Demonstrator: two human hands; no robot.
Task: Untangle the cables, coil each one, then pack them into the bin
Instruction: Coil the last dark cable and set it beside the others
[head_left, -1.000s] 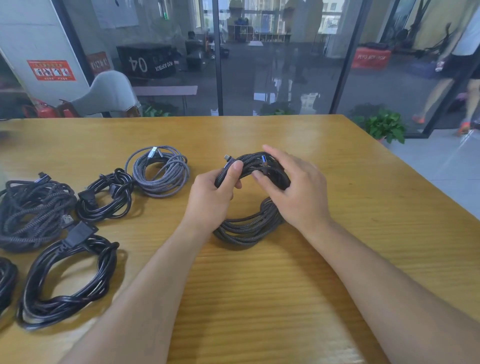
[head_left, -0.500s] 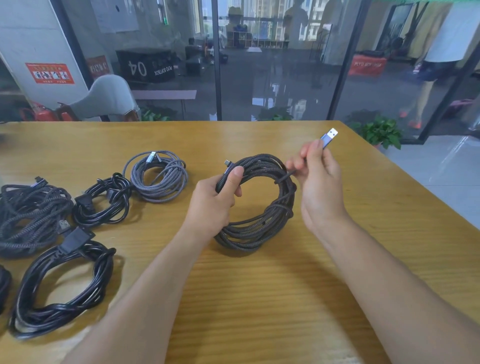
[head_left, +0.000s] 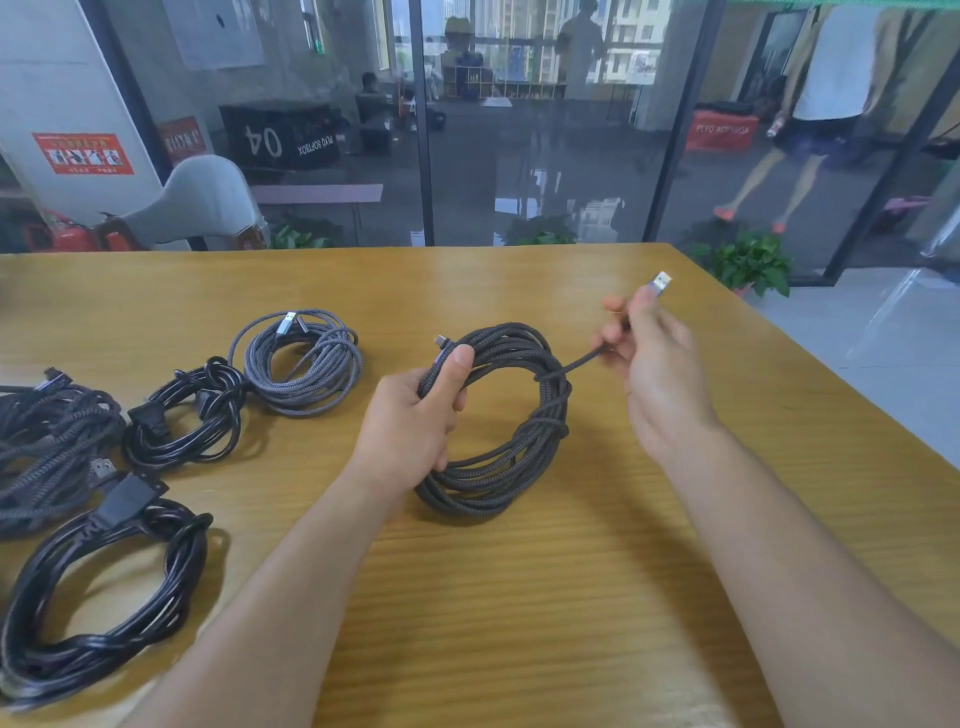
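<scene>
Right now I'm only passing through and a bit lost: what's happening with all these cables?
A person is coiling cables at a wooden table. The left hand grips a dark braided coil, which rests partly on the table, while the right hand pinches its loose end, the USB plug sticking up past the fingers. Four finished coils lie to the left, among them a grey braided coil and a glossy black coil. No bin is in view.

Wooden table (head_left: 519, 597) bearing coiled cables (head_left: 304, 361).
</scene>
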